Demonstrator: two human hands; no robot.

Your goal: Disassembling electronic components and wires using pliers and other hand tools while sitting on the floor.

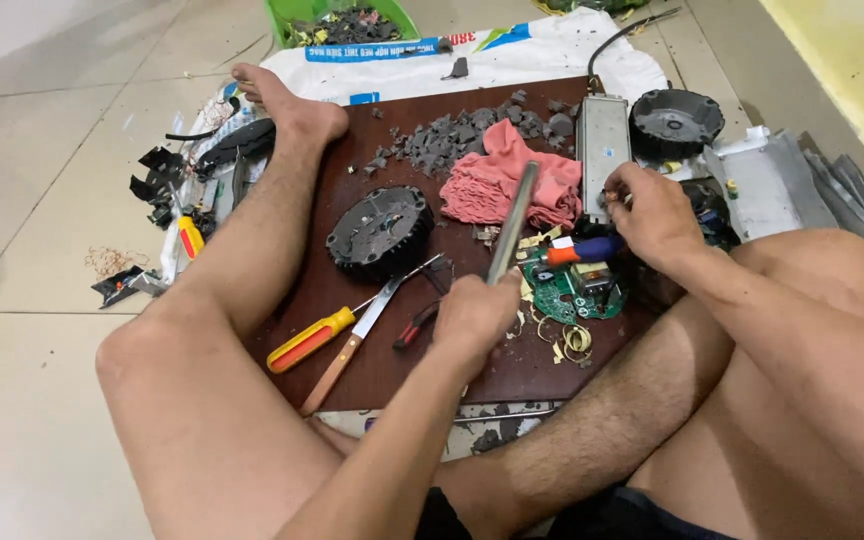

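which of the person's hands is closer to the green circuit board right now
The right. The right hand sits just above the green circuit board's upper right edge, holding a blue-handled tool over it. The left hand is left of the board, gripping a metal rod.

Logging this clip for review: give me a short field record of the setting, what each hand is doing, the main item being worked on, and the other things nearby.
Setting: person seated on a tiled floor, legs around a brown board
Left hand: gripping a metal rod, raised at a slant
Right hand: holding a small part I cannot make out, above the circuit board
Work item: green circuit board on the brown board
Nearby: pink cloth, black round cover, yellow screwdriver, knife, grey rubble pile
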